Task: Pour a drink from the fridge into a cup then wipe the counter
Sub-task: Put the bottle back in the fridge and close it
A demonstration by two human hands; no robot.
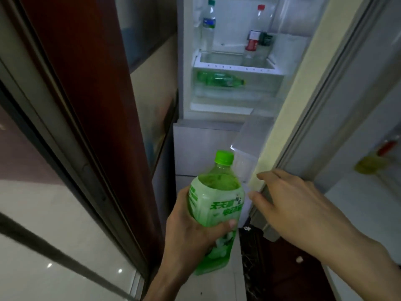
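three bottles beyond hand-held green bottle

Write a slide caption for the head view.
Left hand holds green bottle; right hand reaches to open fridge door.

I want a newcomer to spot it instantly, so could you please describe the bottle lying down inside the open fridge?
Start at the open fridge straight ahead and find the shelf where two clear bottles stand upright. Just beneath it is a clear drawer, and the green bottle is inside. It is the only one lying on its side, cap pointing right, and the only green one in the fridge.
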